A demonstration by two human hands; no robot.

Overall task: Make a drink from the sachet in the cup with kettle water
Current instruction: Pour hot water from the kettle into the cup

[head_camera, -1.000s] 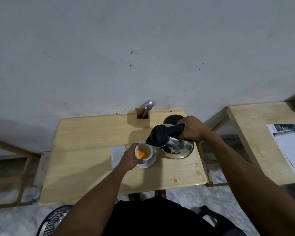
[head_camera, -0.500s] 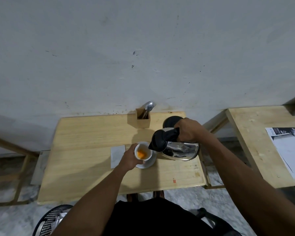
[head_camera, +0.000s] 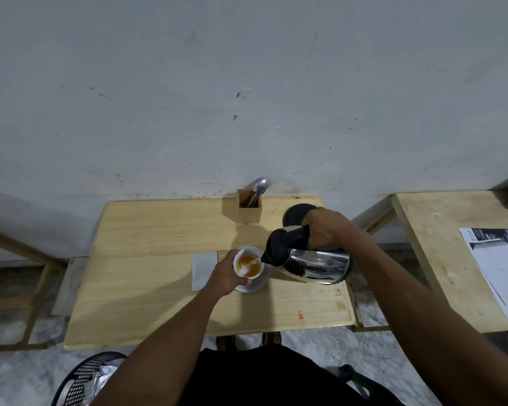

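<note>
Since a second ago we've tipped the kettle (head_camera: pixel 311 263) further over, and now water is actually running from the spout into the cup (head_camera: pixel 247 265), which has turned more orange inside. Our right hand (head_camera: pixel 326 228) is closed tight round the black handle, holding the body nearly sideways so the spout sits just over the rim. Our left hand (head_camera: pixel 226 276) is curled round the cup's side, probably to stop it skating on its saucer (head_camera: pixel 255 287) while we pour. The sachet (head_camera: pixel 204 271) lies flat on the desk (head_camera: pixel 159 259) just left of the cup, looks spent. Count-wise: one cup, one saucer, one kettle, one round black base (head_camera: pixel 296 213) behind it, one wooden holder (head_camera: pixel 248 210) with cutlery, can't tell how many pieces.
</note>
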